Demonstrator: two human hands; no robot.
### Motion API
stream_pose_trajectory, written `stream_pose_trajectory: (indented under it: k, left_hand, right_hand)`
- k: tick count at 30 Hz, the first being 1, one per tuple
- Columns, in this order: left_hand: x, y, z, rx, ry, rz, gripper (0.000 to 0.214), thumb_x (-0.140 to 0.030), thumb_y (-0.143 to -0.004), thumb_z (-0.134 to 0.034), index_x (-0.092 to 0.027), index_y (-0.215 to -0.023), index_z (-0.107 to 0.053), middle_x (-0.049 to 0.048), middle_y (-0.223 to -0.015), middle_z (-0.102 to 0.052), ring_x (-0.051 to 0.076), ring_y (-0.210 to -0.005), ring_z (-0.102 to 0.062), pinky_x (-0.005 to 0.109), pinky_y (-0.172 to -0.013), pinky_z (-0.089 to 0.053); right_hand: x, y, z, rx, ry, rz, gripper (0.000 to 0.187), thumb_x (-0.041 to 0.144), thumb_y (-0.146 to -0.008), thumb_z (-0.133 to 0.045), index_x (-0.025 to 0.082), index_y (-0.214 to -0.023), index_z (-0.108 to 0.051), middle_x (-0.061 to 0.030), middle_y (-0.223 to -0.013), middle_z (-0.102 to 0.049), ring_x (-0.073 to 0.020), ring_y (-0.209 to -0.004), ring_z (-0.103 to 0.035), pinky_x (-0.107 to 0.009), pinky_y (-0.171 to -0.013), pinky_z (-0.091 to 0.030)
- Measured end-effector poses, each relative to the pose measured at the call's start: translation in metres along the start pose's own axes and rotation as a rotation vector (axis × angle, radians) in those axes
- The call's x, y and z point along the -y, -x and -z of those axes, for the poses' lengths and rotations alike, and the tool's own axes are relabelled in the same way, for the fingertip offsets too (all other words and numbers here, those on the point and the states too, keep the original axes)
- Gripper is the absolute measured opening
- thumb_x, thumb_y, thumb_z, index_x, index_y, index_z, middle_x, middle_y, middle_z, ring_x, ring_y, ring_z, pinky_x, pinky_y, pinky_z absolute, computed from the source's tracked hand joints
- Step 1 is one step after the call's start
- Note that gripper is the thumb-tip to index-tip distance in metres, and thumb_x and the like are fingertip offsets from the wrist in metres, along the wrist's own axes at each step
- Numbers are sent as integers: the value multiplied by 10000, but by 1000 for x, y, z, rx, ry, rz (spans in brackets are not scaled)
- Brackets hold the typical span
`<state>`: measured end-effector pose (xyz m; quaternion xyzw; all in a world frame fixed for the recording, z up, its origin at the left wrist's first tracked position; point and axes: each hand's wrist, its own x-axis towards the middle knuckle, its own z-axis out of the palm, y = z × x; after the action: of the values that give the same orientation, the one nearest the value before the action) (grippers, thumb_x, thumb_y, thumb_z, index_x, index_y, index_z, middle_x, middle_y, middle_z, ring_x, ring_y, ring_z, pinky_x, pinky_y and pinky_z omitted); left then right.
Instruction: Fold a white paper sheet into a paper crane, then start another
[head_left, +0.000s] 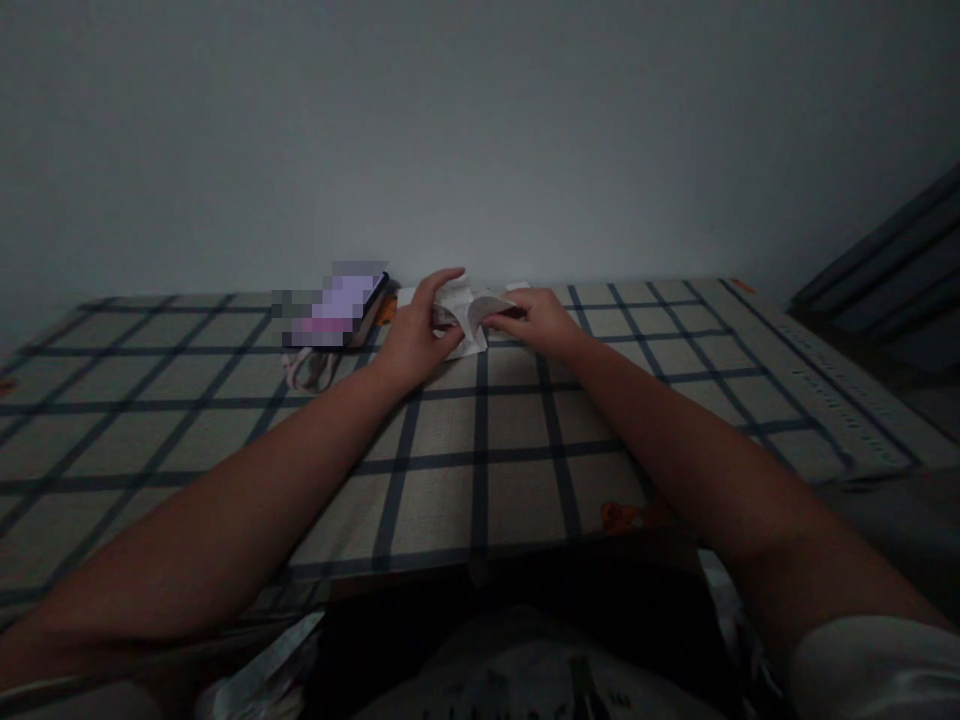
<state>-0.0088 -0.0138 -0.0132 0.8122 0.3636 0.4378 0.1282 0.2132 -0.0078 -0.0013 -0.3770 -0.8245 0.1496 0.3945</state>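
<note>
A white sheet of paper (472, 312), creased and partly folded up, lies on the checked tablecloth near the wall. My left hand (418, 338) holds its left side, the thumb at the near edge and the index finger raised and curved above it. On the other side, my right hand (538, 318) pinches a lifted flap of the paper between thumb and fingers. Part of the sheet is hidden behind my fingers, and the dim light hides any print on it. Another small white piece shows just behind my right hand.
Left of my hands, a phone-like device (349, 305), partly pixelated, leans at a slant with a pale looped strap (311, 370) beside it. A cream tablecloth (517, 480) with dark lines covers the table. Behind rises a plain wall (480, 140); a dark ribbed object (892, 260) stands at right.
</note>
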Motion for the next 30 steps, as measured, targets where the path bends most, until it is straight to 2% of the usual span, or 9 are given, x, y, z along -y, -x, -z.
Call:
stream_pose_trajectory:
  k: [6,10,17,25,28,30]
  left_hand:
    - [-2,0,1,-47,-59,-2,801,-216,-752,-727,-232,-1477,-386,88,-1225,-643,159,-813,-678,269,-711,-556]
    - [-5,1,2,1,-40,-19,787,-224,-778,-706,-240,-1491,-374,94,-1276,-619,160,-836,-679,262,-704,-557]
    - [-6,0,1,31,-29,-73,768,-225,-744,-745,-225,-1450,-445,122,-1387,-556,237,-1066,-657,302,-813,-568]
    - [-2,-1,-1,58,83,-45,864,-307,-695,-823,-239,-1462,-431,112,-1309,-592,224,-995,-659,305,-782,-570]
    - [0,0,-2,109,131,-48,852,-332,-744,-776,-240,-1495,-385,127,-1366,-557,217,-985,-657,315,-773,-579]
    - [4,0,-3,113,145,-70,832,-364,-793,-734,-225,-1519,-352,147,-1414,-526,238,-1049,-648,356,-842,-580]
  right_hand:
    - [-2,0,0,25,41,77,148,222,-879,-636,126,-847,-744,-42,-777,-677,-150,-747,-573,-270,-710,-392]
    - [2,1,-1,58,72,92,144,198,-868,-630,132,-907,-752,-46,-821,-693,-142,-749,-566,-261,-720,-393]
    - [5,2,-5,91,119,53,101,218,-829,-644,132,-814,-694,-45,-780,-656,-152,-722,-540,-268,-704,-389]
    - [9,1,-3,101,22,60,191,313,-870,-621,163,-753,-616,-26,-758,-599,-152,-737,-505,-283,-721,-380]
    - [8,1,-4,90,-43,75,204,330,-863,-619,164,-747,-594,-21,-764,-580,-148,-743,-499,-287,-729,-382]
    - [5,1,-5,61,-103,49,216,350,-848,-629,164,-748,-586,-19,-763,-576,-148,-741,-502,-287,-721,-386]
